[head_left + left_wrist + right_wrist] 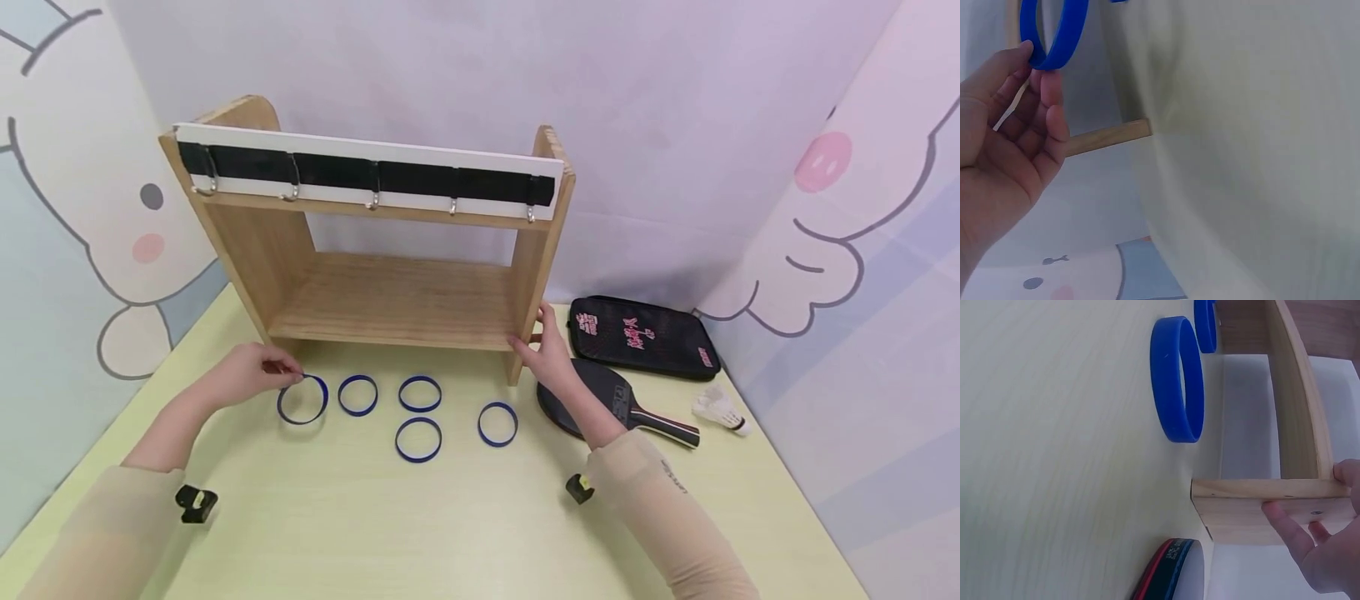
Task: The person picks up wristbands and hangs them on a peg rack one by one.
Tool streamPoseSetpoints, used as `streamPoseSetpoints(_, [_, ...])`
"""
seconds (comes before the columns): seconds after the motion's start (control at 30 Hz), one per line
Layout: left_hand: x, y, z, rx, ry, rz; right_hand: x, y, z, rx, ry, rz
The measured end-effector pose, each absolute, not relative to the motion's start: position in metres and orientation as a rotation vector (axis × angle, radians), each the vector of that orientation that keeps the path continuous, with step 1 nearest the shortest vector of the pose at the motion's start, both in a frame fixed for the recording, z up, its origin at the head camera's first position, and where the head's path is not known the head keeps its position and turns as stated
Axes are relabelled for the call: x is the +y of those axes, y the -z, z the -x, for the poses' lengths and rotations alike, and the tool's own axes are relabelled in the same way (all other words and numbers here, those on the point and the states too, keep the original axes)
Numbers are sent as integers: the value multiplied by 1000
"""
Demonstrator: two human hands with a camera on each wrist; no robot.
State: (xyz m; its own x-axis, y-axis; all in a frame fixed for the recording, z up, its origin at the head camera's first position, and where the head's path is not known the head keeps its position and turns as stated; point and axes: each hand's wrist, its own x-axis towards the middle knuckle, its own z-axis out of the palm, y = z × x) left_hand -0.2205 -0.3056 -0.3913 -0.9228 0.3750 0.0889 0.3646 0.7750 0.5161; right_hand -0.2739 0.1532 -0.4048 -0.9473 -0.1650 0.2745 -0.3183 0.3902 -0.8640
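Note:
My left hand (251, 375) pinches a blue silicone wristband (1072, 37) between thumb and fingertips, at the front left of a wooden rack (397, 300). In the left wrist view the band hangs above the tabletop. My right hand (551, 354) grips the rack's right side panel (1260, 512) near the lower shelf, thumb on the inner side and fingers on the outer face. Several more blue wristbands (497, 445) lie on the table in front of the rack. Across the rack's top runs a white board (450, 158) with a black strip and several metal hooks (374, 200).
Right of the rack lie a black table tennis paddle (592, 392), a black zipped case (637, 335) and a white shuttlecock (716, 407). The pale yellow table (420, 533) ends at cartoon-printed walls on both sides. A white cloth (660, 125) hangs behind.

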Motion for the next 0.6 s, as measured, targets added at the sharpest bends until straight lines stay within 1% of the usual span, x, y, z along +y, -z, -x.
streamPoseSetpoints(0.1, [-305,378,219,2945,-857,-624,152,403,273,-2493,-1635,-445])
streamPoseSetpoints(0.3, [-301,351,214,2982,-910,-541,148,383,255,-2497,-1671,-447])
streamPoseSetpoints(0.43, [-301,331,209,3036,-1014,-502,151,394,264,-2491,-1664,-446])
streamPoseSetpoints(0.5, [-302,321,206,3046,-1107,-446,153,403,271,-2487,-1655,-444])
streamPoseSetpoints(0.6, [-302,308,202,3042,-1282,-363,152,404,271,-2493,-1648,-432])
